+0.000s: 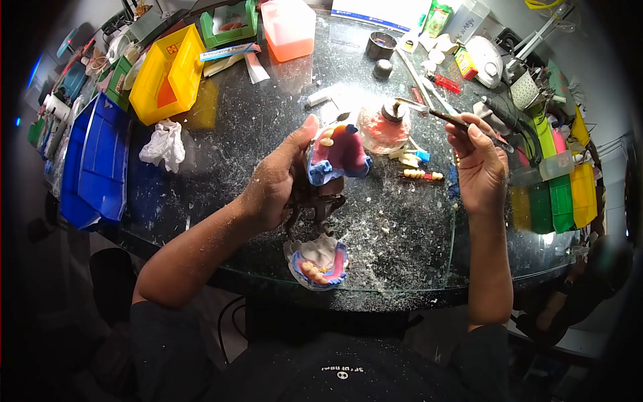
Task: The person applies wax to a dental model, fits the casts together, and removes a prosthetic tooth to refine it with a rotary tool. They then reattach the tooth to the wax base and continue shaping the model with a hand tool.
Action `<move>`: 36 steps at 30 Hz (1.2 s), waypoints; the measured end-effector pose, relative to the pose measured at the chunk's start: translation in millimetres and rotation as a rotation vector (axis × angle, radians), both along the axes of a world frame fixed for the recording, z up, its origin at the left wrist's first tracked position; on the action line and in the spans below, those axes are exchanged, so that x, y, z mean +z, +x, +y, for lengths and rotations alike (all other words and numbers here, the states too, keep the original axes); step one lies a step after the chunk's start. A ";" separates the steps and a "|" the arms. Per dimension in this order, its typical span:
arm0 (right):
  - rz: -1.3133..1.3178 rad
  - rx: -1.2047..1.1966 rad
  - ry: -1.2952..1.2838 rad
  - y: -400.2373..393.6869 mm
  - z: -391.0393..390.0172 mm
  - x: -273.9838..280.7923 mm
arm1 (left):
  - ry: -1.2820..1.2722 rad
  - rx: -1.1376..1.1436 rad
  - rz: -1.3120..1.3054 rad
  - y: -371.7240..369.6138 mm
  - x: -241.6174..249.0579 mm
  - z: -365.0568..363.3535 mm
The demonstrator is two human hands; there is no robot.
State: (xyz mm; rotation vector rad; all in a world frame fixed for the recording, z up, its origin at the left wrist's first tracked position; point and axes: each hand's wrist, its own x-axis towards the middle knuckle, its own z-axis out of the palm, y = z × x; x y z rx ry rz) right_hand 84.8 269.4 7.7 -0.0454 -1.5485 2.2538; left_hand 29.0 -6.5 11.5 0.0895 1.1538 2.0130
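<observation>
My left hand point(271, 184) is closed around a dental model point(345, 154) with blue edges, a pink inside and a few teeth, tilted up on a dark metal articulator point(315, 204). Below it, the lower model point(318, 264), pink and blue with teeth and white plaster, rests near the table's front edge. Between the fingers of my right hand point(479, 157) is a thin metal tool point(445, 117), its tip close to the top of a glass burner point(385, 124). A strip of teeth on red wax point(422, 175) lies right of the models.
Yellow point(144, 94) and blue point(84, 161) bins stand at the left, beside crumpled tissue point(163, 145). A pink container point(288, 30) and a black cup point(381, 45) are at the back. More bins point(583, 194) line the right. White debris covers the dark table point(234, 114).
</observation>
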 end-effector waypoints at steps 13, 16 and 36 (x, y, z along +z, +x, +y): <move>-0.008 0.000 -0.033 -1.9 2.0 -2.7 | -0.027 0.026 0.001 -0.7 -8.0 -0.4; -0.035 0.004 -0.052 0.6 -2.0 -0.4 | -0.046 0.045 -0.013 0.8 -5.7 0.2; 0.043 0.218 0.077 29.9 -68.7 17.4 | 0.039 -0.038 0.082 0.8 -11.7 -2.4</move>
